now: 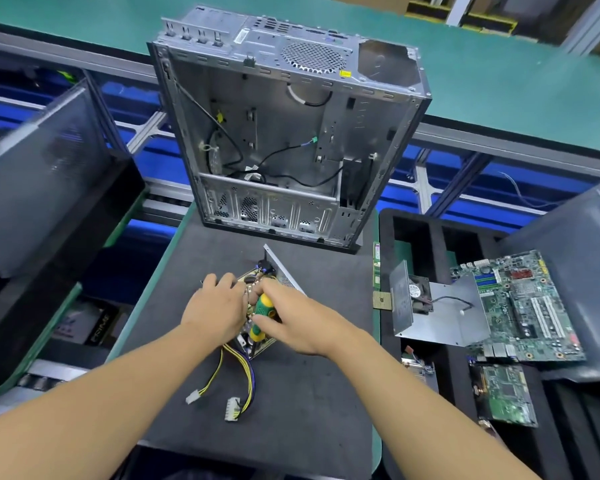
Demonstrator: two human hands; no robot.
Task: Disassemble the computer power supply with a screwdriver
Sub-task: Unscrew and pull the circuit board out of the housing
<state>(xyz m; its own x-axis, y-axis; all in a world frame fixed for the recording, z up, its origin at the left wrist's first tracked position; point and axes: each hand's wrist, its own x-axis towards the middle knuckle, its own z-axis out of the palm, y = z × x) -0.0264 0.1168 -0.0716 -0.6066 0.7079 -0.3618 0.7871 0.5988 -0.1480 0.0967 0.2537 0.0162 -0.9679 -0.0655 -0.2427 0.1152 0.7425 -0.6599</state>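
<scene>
Green-and-yellow screwdriver (pixel 266 304) gripped in the right hand (pixel 293 322), thumb and fingers wrapped round the handle, shaft pointing down at the near end of the unit; left hand (pixel 215 306) palm-down on the power supply (pixel 282 271), fingers bent over its left side, holding it; the two hands meet over the opened unit, components showing between them. Power supply sits mid-way on a dark mat (pixel 291 410) on the bench (pixel 142 303); one thin metal wall stands up along its far right edge; yellow and purple cables (pixel 246 370) trail from its near end to white connectors (pixel 232 408) lying on the mat. Beyond it, at the mat's far end, a stripped computer case (pixel 284 133), open side toward the camera, loose black wires inside. Right of the mat, a black foam tray (pixel 413 230) carries a metal cover with fan (pixel 420 296), a motherboard (pixel 520 306) and a smaller board (pixel 506 396); memory stick (pixel 377 268) and processor chip (pixel 382 301) at the tray's left edge.
</scene>
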